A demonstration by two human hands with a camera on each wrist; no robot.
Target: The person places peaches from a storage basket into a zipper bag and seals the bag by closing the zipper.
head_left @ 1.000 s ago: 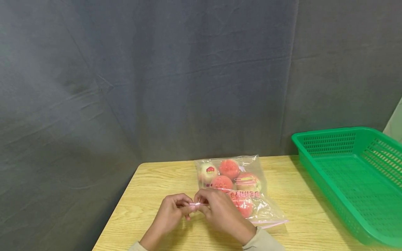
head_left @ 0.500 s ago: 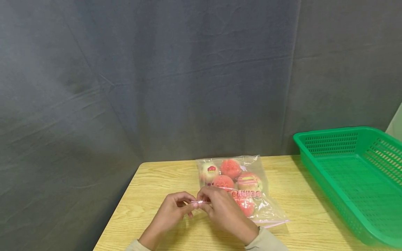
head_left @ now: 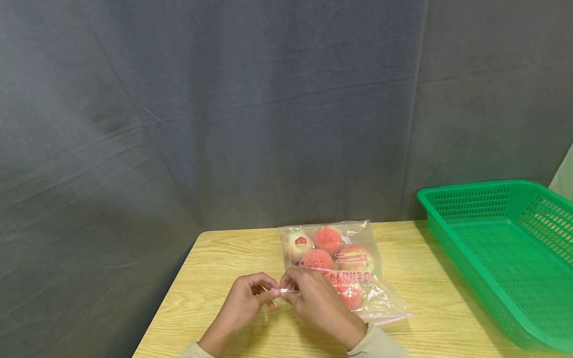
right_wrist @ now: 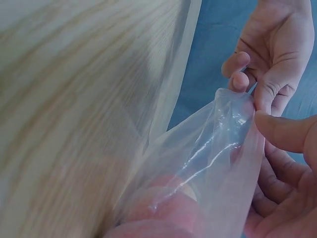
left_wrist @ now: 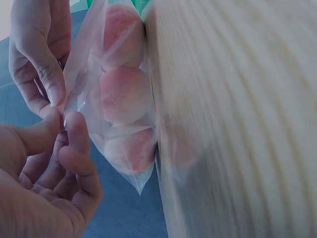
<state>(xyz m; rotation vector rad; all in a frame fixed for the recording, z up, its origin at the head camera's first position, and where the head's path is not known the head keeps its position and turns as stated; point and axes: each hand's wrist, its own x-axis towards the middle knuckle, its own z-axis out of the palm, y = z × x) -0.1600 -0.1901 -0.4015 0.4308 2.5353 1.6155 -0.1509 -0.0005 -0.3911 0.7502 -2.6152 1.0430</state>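
A clear zip bag with printed red lettering and a pink zip edge lies on the table, holding several peaches. Its near left corner is raised between both hands. My left hand pinches the end of the zip edge with thumb and index finger. Right beside it, my right hand pinches the same edge, its fingertips almost meeting the left ones. A small white piece shows on the edge there. In the left wrist view, peaches press against the film. The right wrist view shows the edge stretched taut.
A green perforated basket stands at the right of the wooden table. Behind the table hangs a dark grey cloth. The zip edge's far end lies loose near the right forearm.
Both hands stay at the bag's left corner, with only slight shifts of the fingertips along the zip edge. The bag and the basket keep their places.
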